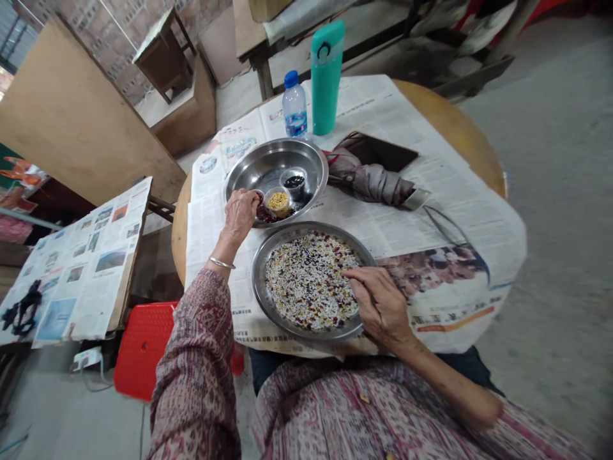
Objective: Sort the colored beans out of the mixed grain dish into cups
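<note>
Left hand at basin; right hand, perhaps pinching, over grains

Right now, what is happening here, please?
A person's left hand reaches into a round steel basin, at dark red beans beside one clear plastic cup of yellow grains and another of black ones. The right hand has its fingertips at mixed white, yellow, red and black grains in a shallow, round metal tray. What they hold is unclear.

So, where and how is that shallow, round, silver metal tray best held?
Probably by opposite sides of the rim of the shallow silver metal tray, coming from left and right at once: it lies flat and wide, and its loose mixed grains could spill if tilted.
</note>
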Motion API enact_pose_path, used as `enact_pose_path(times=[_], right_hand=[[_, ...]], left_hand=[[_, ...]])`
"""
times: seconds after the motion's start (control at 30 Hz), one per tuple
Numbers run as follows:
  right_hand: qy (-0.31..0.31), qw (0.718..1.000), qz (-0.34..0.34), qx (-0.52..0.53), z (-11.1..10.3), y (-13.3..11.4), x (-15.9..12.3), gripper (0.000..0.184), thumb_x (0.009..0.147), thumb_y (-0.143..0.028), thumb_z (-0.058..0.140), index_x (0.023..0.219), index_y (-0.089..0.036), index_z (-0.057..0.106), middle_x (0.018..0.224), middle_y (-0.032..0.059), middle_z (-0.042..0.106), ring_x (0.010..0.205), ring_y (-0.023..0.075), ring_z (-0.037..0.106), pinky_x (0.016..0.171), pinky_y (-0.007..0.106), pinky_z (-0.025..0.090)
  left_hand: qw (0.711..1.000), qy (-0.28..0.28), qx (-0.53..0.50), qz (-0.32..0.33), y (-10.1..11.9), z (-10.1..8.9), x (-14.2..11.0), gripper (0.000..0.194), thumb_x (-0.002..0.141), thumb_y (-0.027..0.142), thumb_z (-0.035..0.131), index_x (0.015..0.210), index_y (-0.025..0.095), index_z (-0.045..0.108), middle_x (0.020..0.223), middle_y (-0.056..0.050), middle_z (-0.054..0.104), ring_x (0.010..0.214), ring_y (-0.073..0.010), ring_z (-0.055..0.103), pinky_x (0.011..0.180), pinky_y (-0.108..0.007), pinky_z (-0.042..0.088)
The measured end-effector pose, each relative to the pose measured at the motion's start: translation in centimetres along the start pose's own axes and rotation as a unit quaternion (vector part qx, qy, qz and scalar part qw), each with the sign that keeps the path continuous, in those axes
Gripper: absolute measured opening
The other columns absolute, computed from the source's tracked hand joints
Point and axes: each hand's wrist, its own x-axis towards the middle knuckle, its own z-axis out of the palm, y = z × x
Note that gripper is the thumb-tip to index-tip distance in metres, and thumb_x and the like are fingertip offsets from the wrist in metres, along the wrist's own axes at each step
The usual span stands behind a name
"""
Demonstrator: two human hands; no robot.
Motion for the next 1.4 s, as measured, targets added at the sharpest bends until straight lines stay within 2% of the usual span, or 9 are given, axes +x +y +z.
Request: enact_pose_path(times=[0.3, 0.47, 0.67, 0.8, 0.97, 1.07, 1.2, 1.3, 1.4], right_hand=[[0.0, 1.0, -0.01, 0.0, 0.0, -0.2, 0.1, 0.024, 0.096, -0.016, 0.054, 0.112, -0.025, 0.069, 0.101, 0.0061, 0.074, 0.095, 0.0237, 0.067, 0.088, 0.043, 0.055], [-0.003, 1.0, -0.024, -0.006, 0.0, -0.1, 0.0, 0.025, 0.096, -0.012, 0.054, 0.115, -0.024, 0.067, 0.102, 0.0073, 0.072, 0.095, 0.0233, 0.066, 0.088, 0.042, 0.054], [-0.002, 1.0, -0.03, -0.006, 0.0, 0.0, 0.1, 0.026, 0.095, -0.011, 0.055, 0.115, -0.024, 0.067, 0.102, 0.0071, 0.072, 0.096, 0.0234, 0.066, 0.088, 0.042, 0.054], [0.001, 0.999, -0.032, -0.007, 0.0, -0.1, 0.2, 0.025, 0.095, -0.011, 0.055, 0.114, -0.024, 0.067, 0.101, 0.0068, 0.072, 0.095, 0.0231, 0.066, 0.088, 0.041, 0.054], [0.007, 0.999, -0.033, -0.005, 0.1, -0.1, 0.3, 0.023, 0.096, -0.012, 0.055, 0.112, -0.023, 0.067, 0.1, 0.0065, 0.073, 0.094, 0.0227, 0.066, 0.086, 0.04, 0.054], [0.009, 0.999, -0.032, -0.004, 0.1, -0.1, 0.3, 0.022, 0.096, -0.014, 0.055, 0.111, -0.023, 0.068, 0.1, 0.0065, 0.073, 0.094, 0.0228, 0.066, 0.087, 0.04, 0.054], [0.011, 1.0, -0.027, -0.006, 0.2, 0.0, 0.2, 0.02, 0.098, -0.018, 0.053, 0.109, -0.023, 0.068, 0.099, 0.0068, 0.073, 0.093, 0.0232, 0.066, 0.087, 0.041, 0.054], [0.015, 1.0, -0.019, -0.004, 0.2, 0.0, 0.2, 0.019, 0.099, -0.022, 0.052, 0.107, -0.024, 0.069, 0.097, 0.0067, 0.074, 0.091, 0.0237, 0.066, 0.085, 0.042, 0.053], [0.024, 1.0, -0.011, 0.0, 0.3, 0.0, 0.2, 0.02, 0.099, -0.025, 0.052, 0.106, -0.024, 0.07, 0.097, 0.0071, 0.074, 0.091, 0.024, 0.066, 0.085, 0.041, 0.053]], left_hand=[[1.0, -0.004, -0.012, -0.013, -0.4, -0.2, 0.1, 0.011, 0.093, 0.017, 0.063, 0.097, 0.02, 0.072, 0.099, -0.007, 0.065, 0.102, -0.023, 0.057, 0.097, -0.039, 0.048], [0.999, -0.05, -0.016, 0.001, -0.8, -0.1, 0.7, 0.019, 0.09, 0.016, 0.06, 0.093, 0.023, 0.077, 0.089, -0.006, 0.07, 0.089, -0.021, 0.06, 0.089, -0.039, 0.049], [1.0, 0.0, -0.023, 0.005, -0.6, 0.6, 0.8, 0.023, 0.091, 0.012, 0.054, 0.089, 0.021, 0.076, 0.09, -0.007, 0.072, 0.088, -0.0197, 0.061, 0.088, -0.038, 0.049], [0.999, 0.03, -0.042, 0.004, -0.1, -0.4, 0.3, 0.019, 0.093, 0.012, 0.057, 0.088, 0.02, 0.074, 0.091, -0.007, 0.072, 0.088, -0.0182, 0.063, 0.09, -0.037, 0.05], [0.992, 0.074, -0.093, 0.045, 2.7, -2.5, -4.9, 0.012, 0.098, 0.015, 0.058, 0.096, 0.018, 0.07, 0.094, -0.006, 0.072, 0.086, -0.0163, 0.064, 0.084, -0.035, 0.054], [0.982, -0.028, -0.137, 0.131, 5.7, -2.2, -11.0, 0.014, 0.102, 0.019, 0.054, 0.101, 0.017, 0.068, 0.095, -0.005, 0.071, 0.086, -0.0143, 0.065, 0.081, -0.031, 0.056], [0.935, -0.194, -0.106, 0.276, 10.1, 0.5, -17.4, 0.018, 0.104, 0.021, 0.051, 0.102, 0.017, 0.068, 0.094, -0.004, 0.068, 0.091, -0.0158, 0.065, 0.084, -0.029, 0.056], [0.919, -0.217, -0.056, 0.325, 12.2, 2.5, -17.7, 0.019, 0.104, 0.025, 0.052, 0.099, 0.015, 0.068, 0.098, -0.007, 0.067, 0.097, -0.0189, 0.063, 0.096, -0.033, 0.054], [0.948, -0.151, -0.018, 0.28, 12.8, 3.5, -15.3, 0.018, 0.104, 0.025, 0.05, 0.106, 0.016, 0.066, 0.118, -0.011, 0.063, 0.112, -0.0241, 0.057, 0.097, -0.037, 0.052]])
